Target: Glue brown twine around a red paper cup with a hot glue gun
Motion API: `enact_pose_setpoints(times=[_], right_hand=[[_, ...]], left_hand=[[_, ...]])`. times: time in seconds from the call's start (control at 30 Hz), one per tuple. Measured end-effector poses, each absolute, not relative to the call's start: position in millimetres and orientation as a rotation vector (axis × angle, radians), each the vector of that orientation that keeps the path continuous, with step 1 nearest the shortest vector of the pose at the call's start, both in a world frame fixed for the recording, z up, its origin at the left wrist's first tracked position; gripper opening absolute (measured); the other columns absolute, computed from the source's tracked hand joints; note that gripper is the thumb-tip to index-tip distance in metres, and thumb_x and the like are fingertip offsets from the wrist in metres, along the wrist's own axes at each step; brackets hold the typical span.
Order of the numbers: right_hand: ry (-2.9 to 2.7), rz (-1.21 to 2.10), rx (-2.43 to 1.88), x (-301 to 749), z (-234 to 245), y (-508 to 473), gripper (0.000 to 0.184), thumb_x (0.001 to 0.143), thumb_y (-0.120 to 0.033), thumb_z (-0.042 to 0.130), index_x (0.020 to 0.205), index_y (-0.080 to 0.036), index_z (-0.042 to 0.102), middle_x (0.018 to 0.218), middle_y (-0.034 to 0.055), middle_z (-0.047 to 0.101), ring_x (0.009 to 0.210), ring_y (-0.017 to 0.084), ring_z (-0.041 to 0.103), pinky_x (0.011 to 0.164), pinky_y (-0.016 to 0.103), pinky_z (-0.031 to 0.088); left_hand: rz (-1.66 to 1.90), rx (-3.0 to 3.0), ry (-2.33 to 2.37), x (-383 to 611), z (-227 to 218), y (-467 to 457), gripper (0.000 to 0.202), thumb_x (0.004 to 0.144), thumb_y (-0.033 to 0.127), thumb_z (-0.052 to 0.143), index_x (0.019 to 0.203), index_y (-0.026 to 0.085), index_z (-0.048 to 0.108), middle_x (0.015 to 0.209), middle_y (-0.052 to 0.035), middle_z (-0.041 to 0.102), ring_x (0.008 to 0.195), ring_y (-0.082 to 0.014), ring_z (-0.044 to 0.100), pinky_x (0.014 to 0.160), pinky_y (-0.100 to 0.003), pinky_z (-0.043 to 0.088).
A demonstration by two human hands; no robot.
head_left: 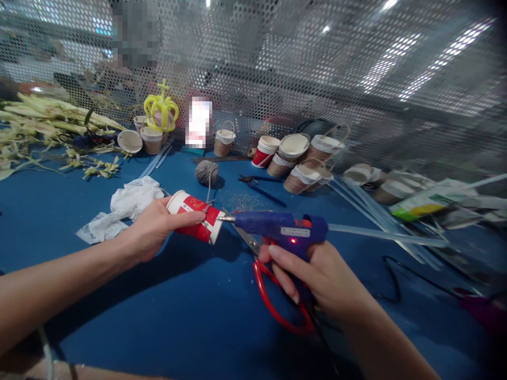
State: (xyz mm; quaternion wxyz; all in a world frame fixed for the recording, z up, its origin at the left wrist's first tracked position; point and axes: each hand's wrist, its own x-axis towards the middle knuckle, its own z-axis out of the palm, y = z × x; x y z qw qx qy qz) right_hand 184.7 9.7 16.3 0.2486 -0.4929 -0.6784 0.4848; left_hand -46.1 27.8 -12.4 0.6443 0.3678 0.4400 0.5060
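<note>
My left hand [156,227] grips a red and white paper cup [192,232] tilted on its side, thumb pressed along its wall. Grey yarn crosses the cup near its base and runs back to a yarn ball [206,172] behind it. In my right hand [312,269] is a blue hot glue gun [265,224] with a red light lit. Its metal nozzle points left and reaches the cup's base; whether it touches cannot be made out. A clear glue stick [380,233] sticks out of the gun's rear. Red-handled scissors [259,274] lie beneath the gun, partly hidden.
Crumpled white plastic [137,198] lies left of the cup. Blue-handled pliers [263,190] rest behind the gun. Twine-wrapped cups [303,177] stand along the mesh wall [253,68], with a yellow crown-shaped piece [161,111] and dried husks [47,116] at left. Loose glue sticks [368,211] and a black cable [396,285] lie right.
</note>
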Motion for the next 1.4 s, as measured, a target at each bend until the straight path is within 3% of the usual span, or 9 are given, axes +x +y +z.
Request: enact_pose_setpoints(times=[0.1, 0.23, 0.4, 0.6, 0.83, 0.93, 1.17, 1.4], right_hand=[[-1.807, 1.344, -1.344, 185.1, 17.0, 10.7, 0.027, 0.08, -0.041, 0.049, 0.072, -0.015, 0.057, 0.034, -0.0069, 0.046, 0.032, 0.008, 0.04, 0.051, 0.024, 0.044], [-1.868, 1.397, -1.312, 183.4, 17.4, 9.6, 0.024, 0.078, -0.038, 0.051, 0.068, -0.018, 0.059, 0.034, -0.0077, 0.045, 0.031, 0.008, 0.041, 0.059, 0.026, 0.047], [-1.801, 1.294, -1.339, 183.7, 14.3, 10.7, 0.027, 0.08, -0.04, 0.049, 0.073, -0.016, 0.058, 0.034, -0.0068, 0.046, 0.032, 0.008, 0.04, 0.047, 0.023, 0.042], [-1.918, 1.161, -1.396, 179.9, 15.4, 6.2, 0.029, 0.078, -0.04, 0.051, 0.068, -0.014, 0.06, 0.036, -0.0036, 0.048, 0.034, 0.01, 0.045, 0.049, 0.026, 0.046], [-1.956, 1.083, -1.507, 177.7, 16.4, 2.9, 0.024, 0.075, -0.036, 0.056, 0.068, -0.014, 0.064, 0.038, -0.0018, 0.051, 0.035, 0.011, 0.047, 0.041, 0.025, 0.043], [-1.984, 1.076, -1.538, 179.4, 15.0, 3.4, 0.028, 0.074, -0.037, 0.056, 0.055, -0.016, 0.06, 0.037, -0.001, 0.051, 0.035, 0.011, 0.048, 0.042, 0.025, 0.044], [-2.017, 1.032, -1.585, 180.5, 14.2, 3.4, 0.035, 0.073, -0.037, 0.055, 0.044, -0.019, 0.051, 0.035, -0.001, 0.05, 0.035, 0.012, 0.048, 0.044, 0.026, 0.045], [-2.014, 1.013, -1.601, 180.4, 15.9, 2.0, 0.03, 0.072, -0.036, 0.056, 0.048, -0.018, 0.054, 0.037, -0.0013, 0.049, 0.036, 0.013, 0.049, 0.044, 0.028, 0.043]], left_hand=[[1.153, 0.857, 1.014, -46.0, -12.3, 27.8, 0.017, 0.057, 0.017, 0.074, 0.068, 0.016, 0.06, 0.062, 0.0026, 0.067, 0.057, -0.011, 0.06, 0.062, -0.022, 0.046], [1.143, 0.866, 1.044, -45.2, -12.0, 28.7, 0.018, 0.056, 0.02, 0.075, 0.068, 0.015, 0.062, 0.063, 0.0003, 0.068, 0.058, -0.0128, 0.06, 0.063, -0.024, 0.046], [1.112, 0.796, 1.035, -45.8, -10.6, 29.4, 0.018, 0.057, 0.019, 0.074, 0.07, 0.014, 0.062, 0.064, 0.0002, 0.067, 0.057, -0.0109, 0.059, 0.059, -0.021, 0.045], [0.962, 0.722, 1.092, -47.1, -8.3, 29.5, 0.024, 0.059, 0.023, 0.074, 0.077, 0.011, 0.064, 0.068, -0.0036, 0.069, 0.055, -0.0113, 0.059, 0.054, -0.021, 0.043], [0.939, 0.75, 1.082, -49.4, -12.7, 32.4, 0.028, 0.057, 0.027, 0.074, 0.079, 0.011, 0.067, 0.075, -0.0062, 0.07, 0.063, -0.0158, 0.061, 0.061, -0.026, 0.044], [0.94, 0.774, 1.066, -50.6, -15.1, 34.3, 0.028, 0.06, 0.027, 0.072, 0.082, 0.011, 0.067, 0.077, -0.0074, 0.07, 0.066, -0.0172, 0.062, 0.065, -0.027, 0.044], [0.96, 0.751, 1.049, -51.2, -13.9, 34.4, 0.024, 0.062, 0.025, 0.071, 0.08, 0.011, 0.066, 0.074, -0.0058, 0.07, 0.064, -0.0151, 0.06, 0.064, -0.025, 0.043], [0.966, 0.748, 1.055, -50.2, -14.0, 33.9, 0.022, 0.061, 0.025, 0.072, 0.078, 0.011, 0.066, 0.071, -0.0048, 0.069, 0.062, -0.0147, 0.06, 0.062, -0.024, 0.043]])
